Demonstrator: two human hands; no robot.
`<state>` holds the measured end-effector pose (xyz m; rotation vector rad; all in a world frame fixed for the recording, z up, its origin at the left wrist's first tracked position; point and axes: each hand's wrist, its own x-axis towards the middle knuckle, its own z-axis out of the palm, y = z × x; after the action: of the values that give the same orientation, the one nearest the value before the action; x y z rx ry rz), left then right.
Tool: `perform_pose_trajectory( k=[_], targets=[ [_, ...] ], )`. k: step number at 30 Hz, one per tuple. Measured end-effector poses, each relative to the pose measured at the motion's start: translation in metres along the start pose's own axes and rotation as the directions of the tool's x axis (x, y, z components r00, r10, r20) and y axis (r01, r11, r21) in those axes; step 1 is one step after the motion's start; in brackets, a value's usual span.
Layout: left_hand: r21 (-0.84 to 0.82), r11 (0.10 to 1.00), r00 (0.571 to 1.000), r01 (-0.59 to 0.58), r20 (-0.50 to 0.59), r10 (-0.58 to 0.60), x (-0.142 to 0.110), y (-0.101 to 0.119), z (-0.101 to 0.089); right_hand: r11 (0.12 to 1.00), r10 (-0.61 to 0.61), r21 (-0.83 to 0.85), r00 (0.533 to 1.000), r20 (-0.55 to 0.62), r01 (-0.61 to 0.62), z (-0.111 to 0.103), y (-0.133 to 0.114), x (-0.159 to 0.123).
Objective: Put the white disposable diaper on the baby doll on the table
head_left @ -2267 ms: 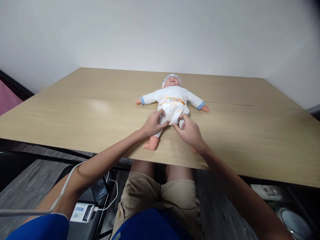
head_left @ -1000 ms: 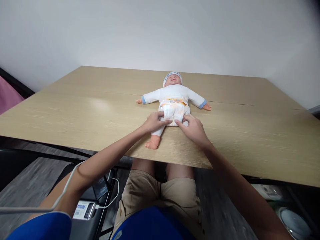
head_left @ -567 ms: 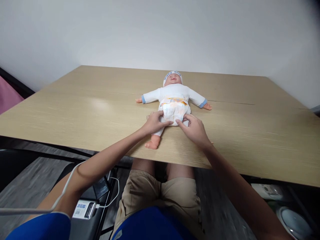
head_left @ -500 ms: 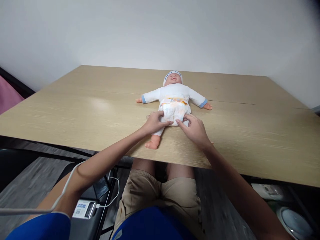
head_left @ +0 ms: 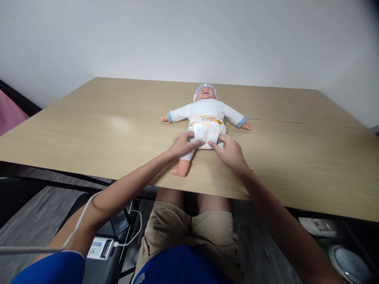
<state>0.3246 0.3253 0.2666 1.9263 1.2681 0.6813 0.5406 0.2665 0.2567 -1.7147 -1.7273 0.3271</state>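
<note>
A baby doll (head_left: 206, 107) in a white outfit with blue cuffs and a lettered white headband lies on its back, arms spread and feet toward me. Around its hips is a white diaper (head_left: 208, 130) with an orange patterned waistband. My left hand (head_left: 184, 145) grips the diaper's edge at one leg, its thumb resting on the front of the crotch. On the other side, my right hand (head_left: 230, 150) pinches the opposite leg edge, thumb pointing inward. The two thumbs nearly meet. My right hand and forearm hide most of one doll leg; the other leg's bare foot (head_left: 181, 169) shows.
The doll lies on a wide wooden table (head_left: 89, 130) against a white wall. Below its front edge at left, a white power bank (head_left: 100, 248) with a cable sits on a dark chair. A white cable (head_left: 75, 228) crosses my left arm. White items (head_left: 318, 227) lie under the table at right.
Both thumbs have shifted slightly over the front of the diaper's crotch, and its folds look a little different. The doll and my arms stay almost in place.
</note>
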Motion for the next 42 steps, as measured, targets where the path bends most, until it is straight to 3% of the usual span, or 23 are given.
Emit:
perform_pose_trajectory(
  k=[7, 13, 18, 26, 30, 33, 37, 40, 42],
  targets=[
    [0.19, 0.982, 1.0, -0.009, -0.015, 0.013, -0.003, 0.002, 0.004, 0.998, 0.02, 0.054, 1.0, 0.021, -0.021, -0.002, 0.001, 0.001],
    [0.185, 0.983, 1.0, -0.011, -0.02, 0.015, 0.0, 0.004, 0.004, 0.999, 0.003, 0.05, 0.999, 0.039, -0.005, -0.003, 0.003, 0.0],
    [0.089, 0.996, 1.0, -0.026, -0.003, 0.026, 0.0, 0.003, 0.002, 0.999, -0.048, 0.022, 0.995, 0.084, 0.047, -0.004, 0.005, 0.0],
    [0.004, 1.0, 1.0, -0.023, -0.013, 0.023, -0.002, -0.003, 0.004, 0.999, -0.037, -0.006, 0.999, 0.035, 0.037, 0.001, 0.005, 0.0],
    [-0.2, 0.976, 0.996, -0.087, 0.011, 0.092, -0.003, -0.007, 0.001, 0.998, -0.016, 0.064, 1.0, 0.02, 0.015, -0.003, 0.004, 0.001],
    [-0.394, 0.915, 0.992, -0.085, 0.052, 0.115, -0.002, -0.012, -0.004, 0.991, 0.066, 0.116, 0.997, 0.05, -0.072, -0.012, 0.003, -0.001],
    [-0.561, 0.828, 0.995, 0.001, 0.085, 0.056, -0.004, -0.015, -0.016, 0.989, 0.108, 0.093, 0.992, 0.058, -0.113, -0.026, 0.002, -0.012],
    [-0.569, 0.822, 0.996, 0.021, 0.083, 0.032, -0.009, -0.018, -0.029, 0.989, 0.096, 0.107, 0.993, 0.068, -0.103, -0.036, 0.002, -0.025],
    [-0.503, 0.864, 0.998, 0.003, 0.052, 0.027, -0.01, -0.022, -0.04, 0.985, 0.096, 0.138, 0.994, 0.058, -0.103, -0.043, 0.006, -0.031]
  ],
)
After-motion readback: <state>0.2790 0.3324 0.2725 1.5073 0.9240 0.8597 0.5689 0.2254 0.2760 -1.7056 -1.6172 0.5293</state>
